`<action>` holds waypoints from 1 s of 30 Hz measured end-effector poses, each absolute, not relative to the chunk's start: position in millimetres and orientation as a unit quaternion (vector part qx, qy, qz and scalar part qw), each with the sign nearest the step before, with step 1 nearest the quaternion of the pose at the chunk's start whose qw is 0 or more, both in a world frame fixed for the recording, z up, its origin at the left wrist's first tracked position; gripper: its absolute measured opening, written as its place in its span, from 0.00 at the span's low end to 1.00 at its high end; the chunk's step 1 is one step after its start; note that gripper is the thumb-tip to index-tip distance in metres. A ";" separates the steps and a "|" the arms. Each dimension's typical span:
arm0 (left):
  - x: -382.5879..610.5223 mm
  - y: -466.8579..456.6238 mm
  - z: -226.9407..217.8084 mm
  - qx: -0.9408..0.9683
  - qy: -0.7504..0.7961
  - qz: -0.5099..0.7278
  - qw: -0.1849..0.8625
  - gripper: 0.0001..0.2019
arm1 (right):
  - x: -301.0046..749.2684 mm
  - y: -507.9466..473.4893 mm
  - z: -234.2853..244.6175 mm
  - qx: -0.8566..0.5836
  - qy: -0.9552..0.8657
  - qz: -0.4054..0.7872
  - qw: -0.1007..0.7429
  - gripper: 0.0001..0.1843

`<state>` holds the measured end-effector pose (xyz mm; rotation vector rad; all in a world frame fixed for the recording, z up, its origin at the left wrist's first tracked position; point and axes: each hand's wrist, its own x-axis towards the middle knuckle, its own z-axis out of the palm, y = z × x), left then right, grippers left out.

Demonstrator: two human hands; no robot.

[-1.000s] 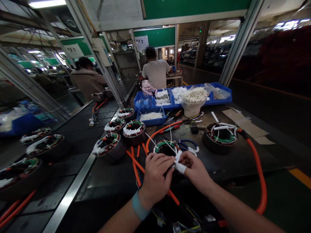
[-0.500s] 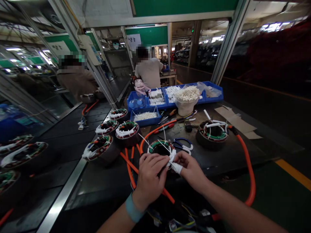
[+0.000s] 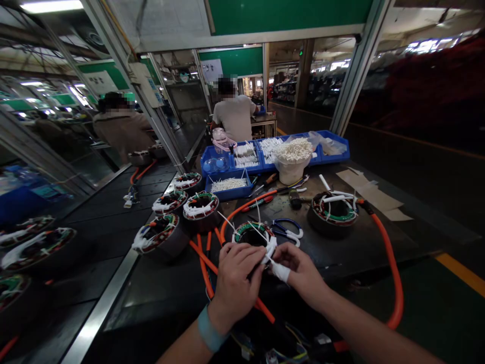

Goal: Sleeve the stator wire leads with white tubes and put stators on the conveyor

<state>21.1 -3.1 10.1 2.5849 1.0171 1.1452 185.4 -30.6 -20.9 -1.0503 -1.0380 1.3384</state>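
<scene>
Dark table [image 3: 322, 255], workshop behind. Wire-wound ring [image 3: 243, 228] at twelve o'clock. Right hand [image 3: 301, 270] pinches white strip [image 3: 281, 272], seemingly to hold it taut; left hand [image 3: 238, 273] curls at ring's near side, likely steadying, grip hidden. Scissors [image 3: 290, 233] at one o'clock, presumably for easy reach.

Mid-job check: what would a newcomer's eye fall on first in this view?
Probably the hands at front centre: the left hand at a ring's near edge, the right hand pinching a white strip beside it. Next, likely the thick orange cable curving down the right side, then the tub of pale sticks in front of the blue bins.
</scene>
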 end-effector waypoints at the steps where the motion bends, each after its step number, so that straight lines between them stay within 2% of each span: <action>1: 21.1 -3.4 10.3 0.858 0.339 0.380 0.072 0.14 | 186.6 -33.9 -22.0 -0.434 -0.436 0.565 0.549 0.17; 8: 21.6 -5.4 11.1 0.853 0.344 0.385 0.077 0.14 | 186.0 -30.9 -18.4 -0.447 -0.428 0.571 0.539 0.19; 15: 22.2 -5.8 12.0 0.852 0.344 0.384 0.085 0.14 | 189.6 -35.4 -26.2 -0.415 -0.458 0.560 0.552 0.15; 30: 22.5 -3.9 10.0 0.855 0.347 0.380 0.066 0.13 | 188.1 -37.6 -23.5 -0.446 -0.454 0.551 0.540 0.14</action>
